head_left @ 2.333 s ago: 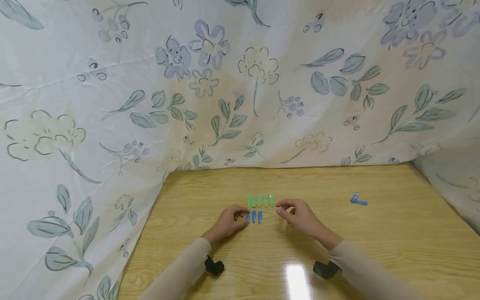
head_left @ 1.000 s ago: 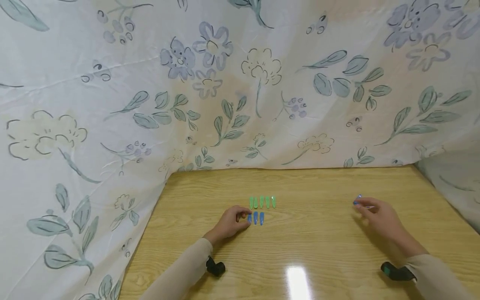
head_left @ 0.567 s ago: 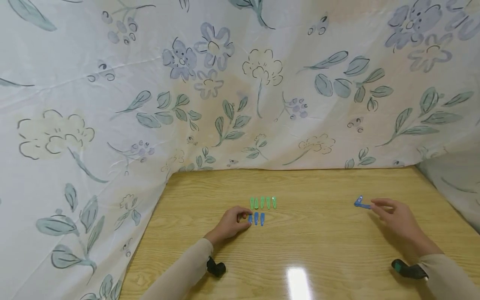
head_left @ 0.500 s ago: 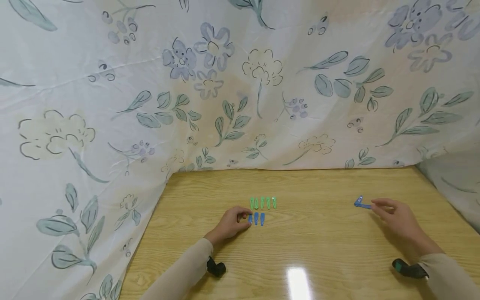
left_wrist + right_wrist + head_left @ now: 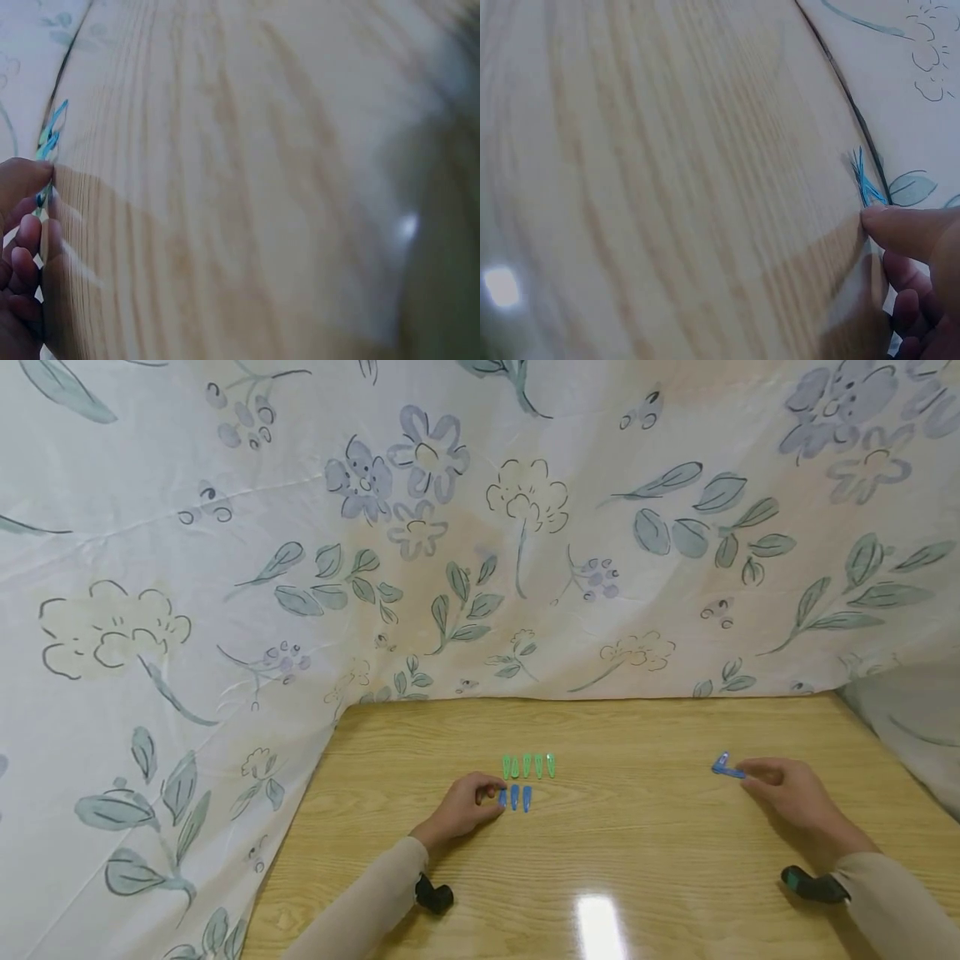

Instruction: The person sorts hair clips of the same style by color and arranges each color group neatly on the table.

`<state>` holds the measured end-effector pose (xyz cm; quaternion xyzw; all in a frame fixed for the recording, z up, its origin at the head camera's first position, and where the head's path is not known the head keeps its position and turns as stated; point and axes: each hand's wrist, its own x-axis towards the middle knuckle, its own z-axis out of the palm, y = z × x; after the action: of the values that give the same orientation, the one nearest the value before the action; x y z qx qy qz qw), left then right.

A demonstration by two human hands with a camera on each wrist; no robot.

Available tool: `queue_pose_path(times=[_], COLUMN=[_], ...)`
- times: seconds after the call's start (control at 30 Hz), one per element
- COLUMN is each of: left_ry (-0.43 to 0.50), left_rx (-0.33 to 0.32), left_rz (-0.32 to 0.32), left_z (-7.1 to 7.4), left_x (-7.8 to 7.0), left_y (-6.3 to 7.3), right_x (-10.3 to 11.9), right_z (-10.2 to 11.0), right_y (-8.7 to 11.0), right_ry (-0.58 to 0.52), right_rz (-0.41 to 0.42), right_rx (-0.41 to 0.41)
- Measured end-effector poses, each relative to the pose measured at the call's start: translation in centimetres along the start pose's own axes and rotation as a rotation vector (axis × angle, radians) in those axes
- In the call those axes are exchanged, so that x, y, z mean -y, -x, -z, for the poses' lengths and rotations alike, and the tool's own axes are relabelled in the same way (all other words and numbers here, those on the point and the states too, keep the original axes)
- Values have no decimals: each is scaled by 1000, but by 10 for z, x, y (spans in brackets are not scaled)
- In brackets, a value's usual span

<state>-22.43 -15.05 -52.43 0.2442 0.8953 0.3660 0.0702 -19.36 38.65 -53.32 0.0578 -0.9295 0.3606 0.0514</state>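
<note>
Three blue snap hair clips point(image 5: 515, 797) lie side by side below a row of several green hair clips point(image 5: 527, 766). My left hand point(image 5: 461, 802) holds the leftmost blue clip point(image 5: 502, 797), index finger at its top end and thumb at its lower end. Far to the right, two more blue clips point(image 5: 722, 760) make a V shape on the table. My right hand point(image 5: 791, 789) pinches the right end of the lower one point(image 5: 732, 772) between thumb and index finger. In the right wrist view, the thumb hides the end of the blue clips point(image 5: 866, 180).
The wooden table point(image 5: 630, 835) carries a bright light reflection near its front. Floral cloth point(image 5: 525, 610) hangs behind the table and along both sides. A black wrist camera point(image 5: 433, 895) sits on the left sleeve, another wrist camera point(image 5: 813, 885) on the right.
My right hand has gone from beside the clip rows across to the two blue clips on the right, then to the lower one's right end. The left hand has stayed in place.
</note>
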Motion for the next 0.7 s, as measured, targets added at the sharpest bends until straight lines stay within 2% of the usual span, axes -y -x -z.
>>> queue_pose_path(times=[0.2, 0.43, 0.7], left_ry=[-4, -11, -15], left_rx=[-2, -5, -3], left_rz=[-3, -12, -9], left_z=[0, 0, -1], left_x=[1, 1, 2], left_y=[-1, 0, 1], right_x=[1, -2, -4], right_z=[1, -5, -2], right_y=[-3, -2, 3], right_ry=[39, 77, 56], right_rz=[9, -2, -26], right_rx=[0, -66, -148])
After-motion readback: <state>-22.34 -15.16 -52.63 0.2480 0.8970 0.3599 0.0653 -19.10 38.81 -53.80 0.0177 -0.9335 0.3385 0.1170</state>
